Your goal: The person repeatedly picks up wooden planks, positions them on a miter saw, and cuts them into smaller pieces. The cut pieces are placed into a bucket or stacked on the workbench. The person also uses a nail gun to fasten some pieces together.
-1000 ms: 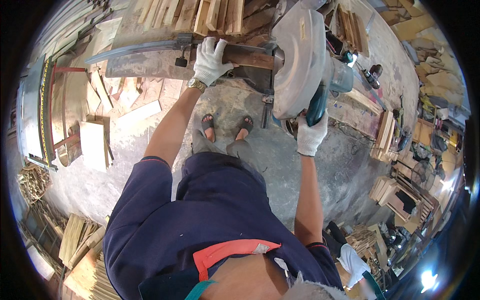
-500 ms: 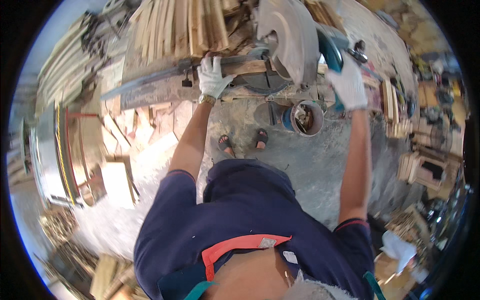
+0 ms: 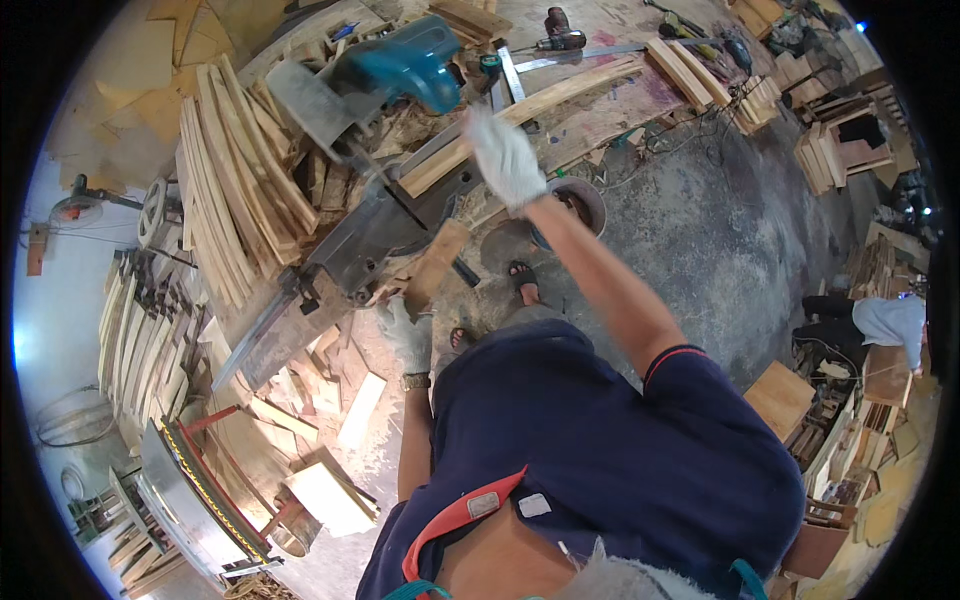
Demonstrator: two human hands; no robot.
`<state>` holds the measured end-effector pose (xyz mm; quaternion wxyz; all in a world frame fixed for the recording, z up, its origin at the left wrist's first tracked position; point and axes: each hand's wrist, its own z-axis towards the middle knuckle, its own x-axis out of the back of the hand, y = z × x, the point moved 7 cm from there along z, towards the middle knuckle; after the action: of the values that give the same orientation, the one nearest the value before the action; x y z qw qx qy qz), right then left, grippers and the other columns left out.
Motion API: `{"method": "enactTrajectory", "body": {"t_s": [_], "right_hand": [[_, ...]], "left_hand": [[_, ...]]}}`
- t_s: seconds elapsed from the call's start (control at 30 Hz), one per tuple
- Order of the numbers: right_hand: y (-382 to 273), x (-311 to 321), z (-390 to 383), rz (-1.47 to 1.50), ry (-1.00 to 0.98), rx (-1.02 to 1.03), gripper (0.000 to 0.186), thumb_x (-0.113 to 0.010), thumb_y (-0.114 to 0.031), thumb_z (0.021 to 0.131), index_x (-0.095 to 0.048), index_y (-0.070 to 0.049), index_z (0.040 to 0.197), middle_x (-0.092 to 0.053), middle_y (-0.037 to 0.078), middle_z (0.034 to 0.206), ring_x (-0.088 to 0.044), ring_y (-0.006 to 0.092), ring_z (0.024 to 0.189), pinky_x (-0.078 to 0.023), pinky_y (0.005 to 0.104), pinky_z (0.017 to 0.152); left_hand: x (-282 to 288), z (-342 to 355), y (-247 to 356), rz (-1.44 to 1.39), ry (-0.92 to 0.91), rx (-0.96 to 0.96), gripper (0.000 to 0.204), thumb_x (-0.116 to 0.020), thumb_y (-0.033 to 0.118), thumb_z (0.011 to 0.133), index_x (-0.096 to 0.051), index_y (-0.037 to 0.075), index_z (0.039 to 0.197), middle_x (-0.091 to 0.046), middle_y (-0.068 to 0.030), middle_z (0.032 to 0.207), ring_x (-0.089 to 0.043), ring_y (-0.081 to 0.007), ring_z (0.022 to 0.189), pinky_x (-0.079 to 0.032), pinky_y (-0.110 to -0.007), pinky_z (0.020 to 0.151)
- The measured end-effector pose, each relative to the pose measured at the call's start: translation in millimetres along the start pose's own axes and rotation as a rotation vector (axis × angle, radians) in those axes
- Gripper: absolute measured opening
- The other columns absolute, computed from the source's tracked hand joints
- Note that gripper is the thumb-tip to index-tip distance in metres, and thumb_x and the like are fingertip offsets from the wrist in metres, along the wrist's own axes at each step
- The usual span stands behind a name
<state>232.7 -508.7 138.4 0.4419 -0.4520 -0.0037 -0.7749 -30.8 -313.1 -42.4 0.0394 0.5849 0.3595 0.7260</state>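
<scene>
In a white work glove, my left hand (image 3: 404,338) is closed on the lower end of a short wooden block (image 3: 438,262), held beside the front edge of the saw bench. My right hand (image 3: 505,162), also gloved, is over a long wooden strip (image 3: 572,90) that lies with one end by the saw's slot. Motion smears its fingers, so whether they grip the strip cannot be made out. The miter saw's teal body (image 3: 400,65) is raised, with its grey guard (image 3: 312,100) above the dark saw base (image 3: 400,215).
Long wooden strips (image 3: 225,190) are stacked left of the saw. A bucket (image 3: 580,200) stands below the bench. A drill (image 3: 562,32) and a metal square (image 3: 510,72) lie on the bench. Offcuts (image 3: 362,408) litter the floor. Another person (image 3: 885,330) is at the far right.
My right hand has left the saw's handle and come over the long strip; the saw head is raised. My left hand has drawn back, now holding a short block. The view has turned right.
</scene>
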Motion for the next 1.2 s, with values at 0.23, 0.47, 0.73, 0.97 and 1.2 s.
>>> {"method": "enactTrajectory", "body": {"t_s": [0.23,0.47,0.73,0.97,1.2], "right_hand": [[125,-28,-215,0.9,-0.406,-1.104,0.041,-0.059,-0.032,0.102,-0.064,0.002,0.125,-0.072,0.012,0.095,-0.073,0.0242,0.075,-0.06,0.0372,0.065],[286,64,-298,1.053,0.153,-1.547,0.038,-0.059,-0.041,0.103,-0.059,-0.006,0.118,-0.068,0.013,0.093,-0.064,0.0203,0.065,-0.053,0.0339,0.056],[381,100,-278,1.278,0.585,-1.449,0.045,-0.055,-0.048,0.107,-0.058,-0.01,0.132,-0.07,0.011,0.103,-0.065,0.02,0.08,-0.052,0.0323,0.068],[402,21,-176,1.273,0.488,-1.409,0.047,-0.057,-0.047,0.104,-0.061,-0.005,0.124,-0.072,0.011,0.102,-0.067,0.0216,0.076,-0.052,0.0359,0.065],[423,-51,-101,1.431,0.61,-1.375,0.045,-0.058,-0.043,0.102,-0.06,-0.001,0.116,-0.071,0.014,0.091,-0.067,0.0257,0.068,-0.052,0.0382,0.058]], "left_hand": [[-58,39,135,0.089,-0.184,-0.364,0.062,-0.078,0.033,0.08,-0.059,0.009,0.134,-0.054,-0.0184,0.137,-0.047,-0.0408,0.133,-0.035,-0.056,0.111],[-116,166,193,0.303,0.022,-0.2,0.064,-0.068,0.052,0.087,-0.059,0.008,0.132,-0.056,-0.0164,0.135,-0.049,-0.0371,0.129,-0.037,-0.056,0.105],[-123,202,172,0.63,0.017,0.023,0.094,-0.072,0.067,0.079,-0.047,0.007,0.147,-0.046,-0.0181,0.153,-0.04,-0.0396,0.141,-0.032,-0.058,0.111],[-128,136,178,0.595,-0.012,-0.057,0.084,-0.083,0.05,0.072,-0.05,0.009,0.137,-0.056,-0.0139,0.129,-0.051,-0.0325,0.127,-0.038,-0.053,0.108],[-92,60,147,0.382,0.014,-0.111,0.069,-0.083,0.044,0.073,-0.06,0.01,0.129,-0.061,-0.0125,0.124,-0.056,-0.0326,0.121,-0.041,-0.052,0.105]]}}
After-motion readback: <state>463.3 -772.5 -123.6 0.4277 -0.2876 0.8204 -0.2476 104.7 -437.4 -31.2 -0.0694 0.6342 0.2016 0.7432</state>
